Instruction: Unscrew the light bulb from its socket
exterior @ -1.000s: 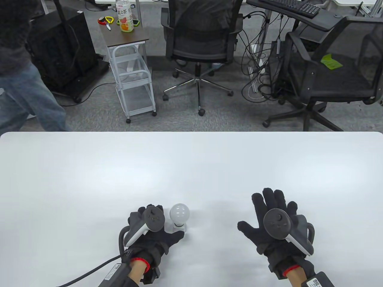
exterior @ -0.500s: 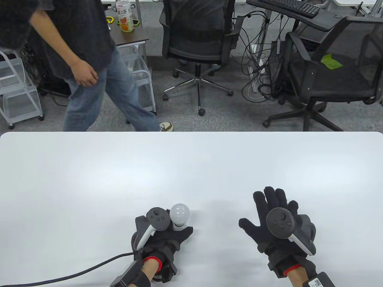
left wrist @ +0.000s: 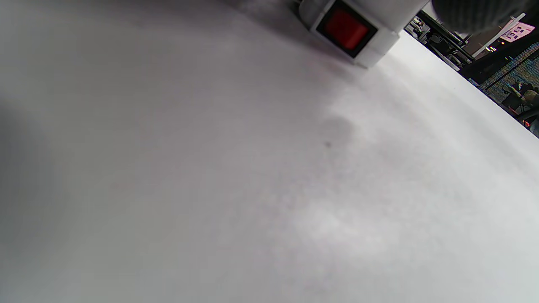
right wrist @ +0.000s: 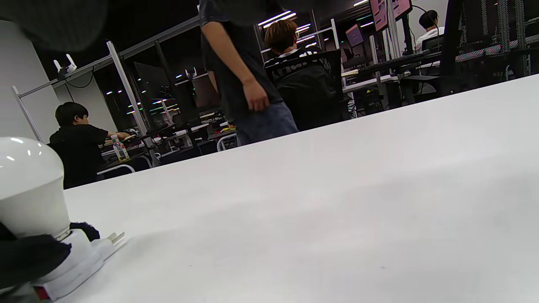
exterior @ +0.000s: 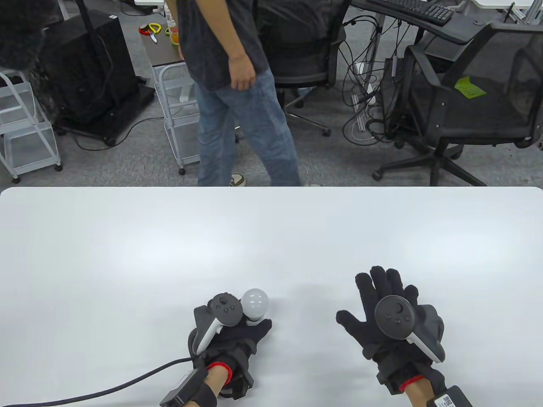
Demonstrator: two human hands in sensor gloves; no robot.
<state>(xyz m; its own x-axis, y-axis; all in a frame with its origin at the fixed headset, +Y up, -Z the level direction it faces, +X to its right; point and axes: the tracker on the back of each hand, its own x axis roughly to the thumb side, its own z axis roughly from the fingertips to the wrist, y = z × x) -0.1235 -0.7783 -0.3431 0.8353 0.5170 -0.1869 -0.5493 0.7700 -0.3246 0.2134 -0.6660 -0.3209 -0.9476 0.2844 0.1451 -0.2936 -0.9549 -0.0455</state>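
Note:
A white light bulb (exterior: pixel 254 302) stands upright in a white socket base (exterior: pixel 252 322) near the table's front edge. It also shows in the right wrist view (right wrist: pixel 26 189), with the base (right wrist: pixel 80 254) and its plug prongs below. The base has a red switch (left wrist: pixel 347 28). My left hand (exterior: pixel 239 335) grips the socket base just below the bulb, thumb on its right side; its fingers are hidden under the tracker. My right hand (exterior: pixel 382 303) lies flat and spread, empty, well to the right of the bulb.
The white table (exterior: pixel 271 237) stretches far and wide beyond my hands. A black cable (exterior: pixel 106 388) runs left from my left wrist. A person (exterior: pixel 237 93) walks past behind the table's far edge, among office chairs (exterior: pixel 458 106) and a small cart.
My left hand has closed in around the socket base, its wrist swinging right. The right hand has barely moved. The person behind the table has walked from left to right.

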